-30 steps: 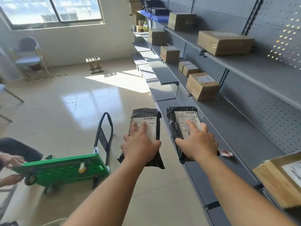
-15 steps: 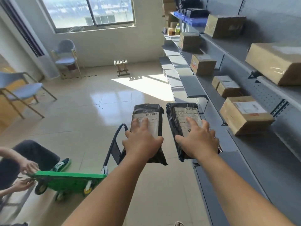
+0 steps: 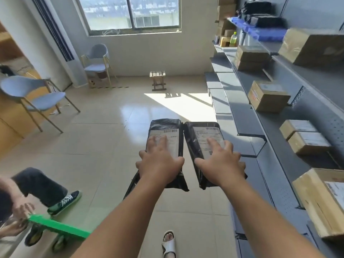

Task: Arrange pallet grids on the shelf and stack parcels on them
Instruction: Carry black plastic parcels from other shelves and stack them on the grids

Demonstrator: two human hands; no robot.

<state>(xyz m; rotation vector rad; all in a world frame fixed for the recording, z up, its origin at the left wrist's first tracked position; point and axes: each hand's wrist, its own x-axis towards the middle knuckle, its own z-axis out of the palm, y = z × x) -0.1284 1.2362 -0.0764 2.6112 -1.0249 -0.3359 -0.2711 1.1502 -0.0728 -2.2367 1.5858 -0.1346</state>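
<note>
I carry two black plastic parcels with white labels, side by side in the air above the floor. My left hand [image 3: 160,164] grips the left parcel [image 3: 164,127], fingers over its label and thumb at its edge. My right hand [image 3: 221,162] grips the right parcel [image 3: 202,127] the same way. The grey shelf [image 3: 247,116] runs along the right with several cardboard boxes [image 3: 268,95] on it. A blue pallet grid [image 3: 264,33] lies on the top shelf far back, with black parcels [image 3: 264,19] on it.
A seated person at the lower left holds a tipped green trolley [image 3: 59,227], whose black handle shows below my left hand. Two blue chairs [image 3: 33,94] and a small wooden stool [image 3: 157,80] stand further off. My sandalled foot [image 3: 168,243] is on the tiled floor.
My view has swung left and up, away from the shelf and along the aisle. Both parcels stay in my hands and have come closer together. The green trolley has slid to the lower left.
</note>
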